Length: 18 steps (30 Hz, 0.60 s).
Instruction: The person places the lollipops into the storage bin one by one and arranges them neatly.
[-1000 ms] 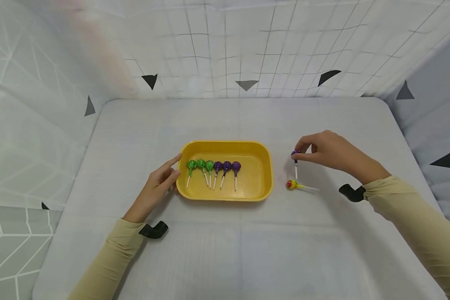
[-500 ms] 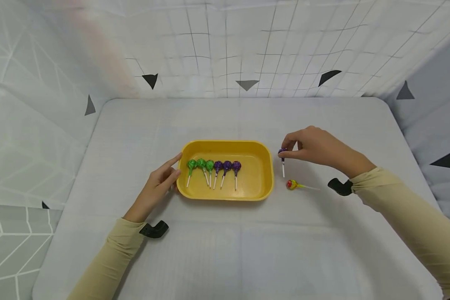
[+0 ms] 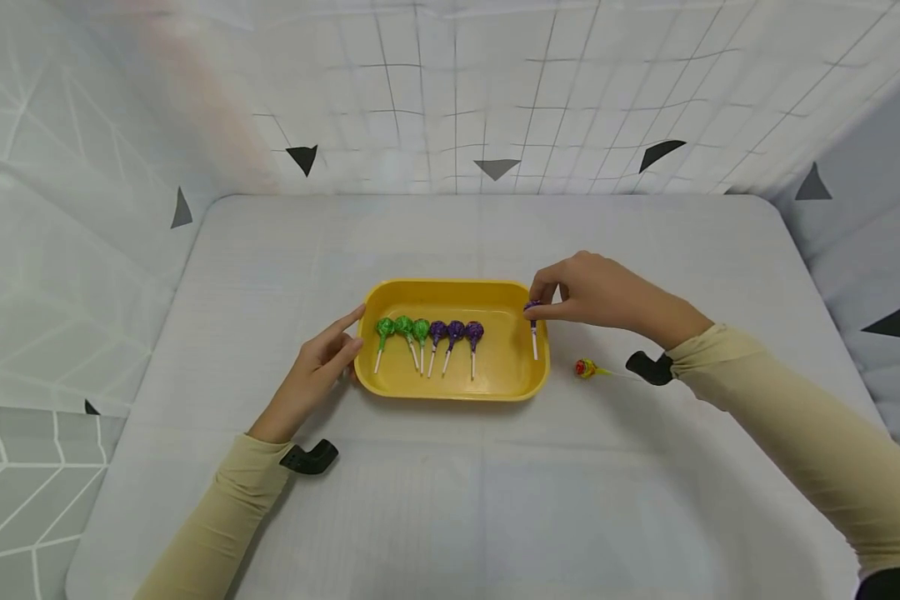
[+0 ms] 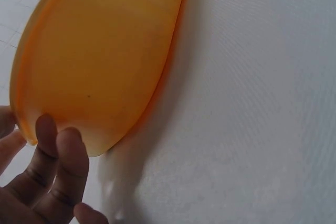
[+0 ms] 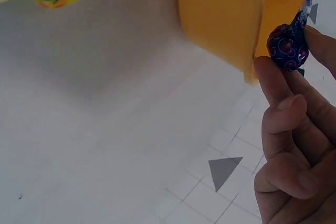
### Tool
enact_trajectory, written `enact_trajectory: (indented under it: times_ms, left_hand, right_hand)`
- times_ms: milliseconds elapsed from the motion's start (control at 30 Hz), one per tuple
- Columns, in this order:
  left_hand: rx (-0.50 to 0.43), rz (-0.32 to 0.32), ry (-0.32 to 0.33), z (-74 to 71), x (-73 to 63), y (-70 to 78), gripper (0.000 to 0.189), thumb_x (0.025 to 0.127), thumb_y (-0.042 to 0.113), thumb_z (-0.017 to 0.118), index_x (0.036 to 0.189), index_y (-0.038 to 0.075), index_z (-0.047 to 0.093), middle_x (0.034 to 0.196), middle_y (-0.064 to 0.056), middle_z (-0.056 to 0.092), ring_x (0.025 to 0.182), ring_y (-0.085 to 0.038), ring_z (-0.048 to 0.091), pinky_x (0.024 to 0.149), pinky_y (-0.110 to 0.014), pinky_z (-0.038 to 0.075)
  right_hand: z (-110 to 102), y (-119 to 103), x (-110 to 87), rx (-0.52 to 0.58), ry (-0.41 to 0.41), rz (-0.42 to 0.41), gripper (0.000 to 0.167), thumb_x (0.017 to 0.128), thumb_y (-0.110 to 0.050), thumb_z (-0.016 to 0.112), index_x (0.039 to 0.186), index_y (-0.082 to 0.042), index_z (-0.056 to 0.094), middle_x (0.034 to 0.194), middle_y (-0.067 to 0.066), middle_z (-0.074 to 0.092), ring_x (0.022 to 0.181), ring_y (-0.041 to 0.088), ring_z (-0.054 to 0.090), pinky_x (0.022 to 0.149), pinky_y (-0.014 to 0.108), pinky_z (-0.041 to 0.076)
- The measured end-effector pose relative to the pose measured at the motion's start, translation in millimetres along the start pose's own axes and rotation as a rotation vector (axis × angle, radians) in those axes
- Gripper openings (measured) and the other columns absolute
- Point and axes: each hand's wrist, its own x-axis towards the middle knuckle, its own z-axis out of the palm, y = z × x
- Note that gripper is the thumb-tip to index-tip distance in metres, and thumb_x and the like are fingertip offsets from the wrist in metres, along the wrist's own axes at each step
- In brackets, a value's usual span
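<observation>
A yellow tray stands mid-table. Along its left and middle part lies a row of green lollipops and purple lollipops. My left hand holds the tray's left end, fingertips against the outer wall in the left wrist view. My right hand pinches another purple lollipop by its wrapped head, over the tray's right end, its white stick pointing down in the head view. On the table right of the tray lies a yellow-and-red lollipop, partly seen at the top of the right wrist view.
The white tabletop extends around the tray. Behind it rises a white grid-lined backdrop with dark triangles. Pale panels stand at the left and right sides. Each wrist bears a black device.
My right hand has moved left with the purple lollipop, from the table beside the tray to over its right end. The left hand stays at the tray's left end.
</observation>
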Motion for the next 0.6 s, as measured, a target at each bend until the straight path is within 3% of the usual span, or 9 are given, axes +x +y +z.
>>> enact_trajectory:
  times_ms: [200,600]
  left_hand:
    - [0.0,-0.002,-0.004,0.1,-0.5,0.7,0.051,0.11,0.035,0.052,0.16,0.035,0.039,0.091,-0.012,0.061,0.079,-0.035,0.06,0.07,-0.031,0.051]
    - [0.001,0.0,0.001,0.5,-0.8,0.9,0.051,0.11,0.035,0.051,0.16,0.035,0.038,0.091,-0.012,0.06,0.078,-0.035,0.059,0.069,-0.031,0.05]
  right_hand:
    - [2,-11,11.7,-0.042,-0.027,-0.024,0.022,0.093,-0.046,0.076,0.093,-0.024,0.077,0.086,-0.007,0.074,0.07,0.012,0.06,0.064,0.029,0.051]
    - [10,-30,37.9,-0.143,-0.121,-0.019,0.024,0.091,-0.042,0.079,0.089,-0.019,0.074,0.082,-0.006,0.071,0.078,0.016,0.061,0.069,0.031,0.052]
